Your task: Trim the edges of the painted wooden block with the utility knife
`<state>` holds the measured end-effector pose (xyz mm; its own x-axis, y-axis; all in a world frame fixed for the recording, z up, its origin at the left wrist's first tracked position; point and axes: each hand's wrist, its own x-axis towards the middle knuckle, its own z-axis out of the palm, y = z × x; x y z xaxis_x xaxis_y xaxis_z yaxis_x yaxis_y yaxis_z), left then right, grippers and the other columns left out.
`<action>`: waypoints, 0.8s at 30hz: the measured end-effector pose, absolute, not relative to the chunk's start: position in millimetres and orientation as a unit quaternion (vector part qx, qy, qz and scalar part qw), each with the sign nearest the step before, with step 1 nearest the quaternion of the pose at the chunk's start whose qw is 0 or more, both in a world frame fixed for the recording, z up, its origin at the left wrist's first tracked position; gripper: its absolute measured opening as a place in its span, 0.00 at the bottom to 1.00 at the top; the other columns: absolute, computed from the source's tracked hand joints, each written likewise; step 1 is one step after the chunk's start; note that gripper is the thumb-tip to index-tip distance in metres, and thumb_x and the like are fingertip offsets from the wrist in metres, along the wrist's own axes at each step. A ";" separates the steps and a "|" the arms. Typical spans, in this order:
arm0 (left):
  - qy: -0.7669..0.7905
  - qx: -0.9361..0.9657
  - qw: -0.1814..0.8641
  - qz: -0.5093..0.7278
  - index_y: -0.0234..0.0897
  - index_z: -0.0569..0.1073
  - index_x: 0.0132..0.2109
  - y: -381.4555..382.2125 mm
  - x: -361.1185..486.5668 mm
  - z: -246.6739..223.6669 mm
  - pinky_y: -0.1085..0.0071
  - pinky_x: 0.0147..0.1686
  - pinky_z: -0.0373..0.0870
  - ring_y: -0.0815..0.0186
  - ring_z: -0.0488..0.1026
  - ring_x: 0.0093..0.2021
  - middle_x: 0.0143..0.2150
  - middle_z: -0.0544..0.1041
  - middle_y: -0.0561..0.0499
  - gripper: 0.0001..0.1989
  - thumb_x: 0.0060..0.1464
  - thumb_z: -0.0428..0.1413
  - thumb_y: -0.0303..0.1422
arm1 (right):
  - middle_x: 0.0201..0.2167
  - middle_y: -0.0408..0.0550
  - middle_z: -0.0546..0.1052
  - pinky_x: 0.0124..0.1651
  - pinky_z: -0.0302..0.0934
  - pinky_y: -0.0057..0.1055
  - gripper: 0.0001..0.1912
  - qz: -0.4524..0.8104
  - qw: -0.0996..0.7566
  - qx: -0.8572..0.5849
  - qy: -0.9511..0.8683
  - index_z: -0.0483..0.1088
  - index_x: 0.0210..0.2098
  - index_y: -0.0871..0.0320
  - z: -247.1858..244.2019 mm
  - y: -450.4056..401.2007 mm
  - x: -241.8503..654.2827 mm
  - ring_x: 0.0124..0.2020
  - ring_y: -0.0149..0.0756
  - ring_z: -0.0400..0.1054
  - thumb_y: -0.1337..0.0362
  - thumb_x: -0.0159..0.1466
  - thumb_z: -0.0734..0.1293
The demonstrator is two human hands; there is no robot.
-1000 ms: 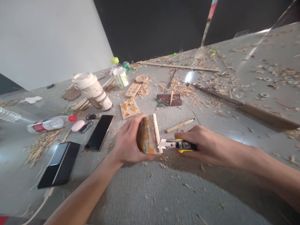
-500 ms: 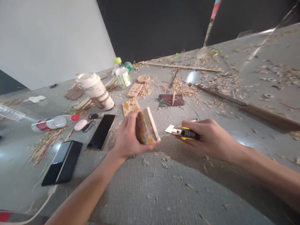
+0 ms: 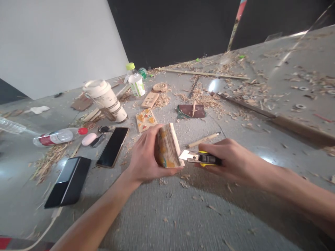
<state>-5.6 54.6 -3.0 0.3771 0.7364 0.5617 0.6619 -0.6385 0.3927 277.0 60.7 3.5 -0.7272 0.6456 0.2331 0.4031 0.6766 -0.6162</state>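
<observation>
My left hand [image 3: 146,153] is closed around a wooden block [image 3: 169,146], its side brown with yellow and teal paint and its right edge pale. In my right hand [image 3: 230,157] is a yellow and black utility knife [image 3: 205,158], its blade out and pointing left. The blade tip meets the block's pale edge near the lower right corner; whether it cuts in cannot be made out. A thin wooden pencil-like stick [image 3: 202,140] lies just beyond the knife. Past my left hand rests a flat piece with orange patterns [image 3: 146,120].
Left of my hands lie a phone [image 3: 113,147], a black folded device [image 3: 68,183] with a white cable, and a red-capped bottle [image 3: 60,136]. A lidded cup [image 3: 106,99] and a green-capped bottle [image 3: 136,82] stand behind. A dark red pouch [image 3: 193,111] lies ahead, amid wood shavings.
The knife has moved left and down, bringing its blade to the block's edge. The block has come slightly right and lower in my left hand. More of the stick now shows.
</observation>
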 end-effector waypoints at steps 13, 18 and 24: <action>0.405 0.834 0.052 0.372 0.44 0.58 0.70 50.2 -1.5 -2.2 0.47 0.60 0.75 0.44 0.76 0.61 0.63 0.75 0.39 0.52 0.46 0.67 0.61 | 0.25 0.38 0.72 0.27 0.52 0.27 0.06 0.339 0.189 -0.229 -0.893 0.67 0.35 0.56 12.5 69.4 285.3 0.23 0.24 0.60 0.69 0.69 0.68; 0.405 0.838 0.084 0.356 0.43 0.60 0.68 51.6 -0.1 0.5 0.47 0.58 0.76 0.44 0.78 0.59 0.61 0.77 0.39 0.51 0.46 0.67 0.62 | 0.25 0.38 0.72 0.28 0.52 0.26 0.04 0.345 0.181 -0.227 -0.892 0.70 0.35 0.57 15.1 72.5 285.6 0.24 0.25 0.62 0.71 0.67 0.68; 0.421 0.834 0.116 0.338 0.41 0.62 0.67 47.5 7.0 5.9 0.46 0.56 0.77 0.43 0.77 0.59 0.61 0.77 0.37 0.52 0.43 0.70 0.61 | 0.23 0.37 0.71 0.28 0.52 0.26 0.02 0.367 0.168 -0.233 -0.885 0.73 0.40 0.59 14.6 78.4 290.6 0.22 0.24 0.60 0.71 0.68 0.68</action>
<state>7.0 47.5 5.9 0.4171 0.7807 0.4654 0.6238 -0.6183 0.4782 290.6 78.4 14.6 -0.8350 0.5356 0.1263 0.2884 0.6215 -0.7284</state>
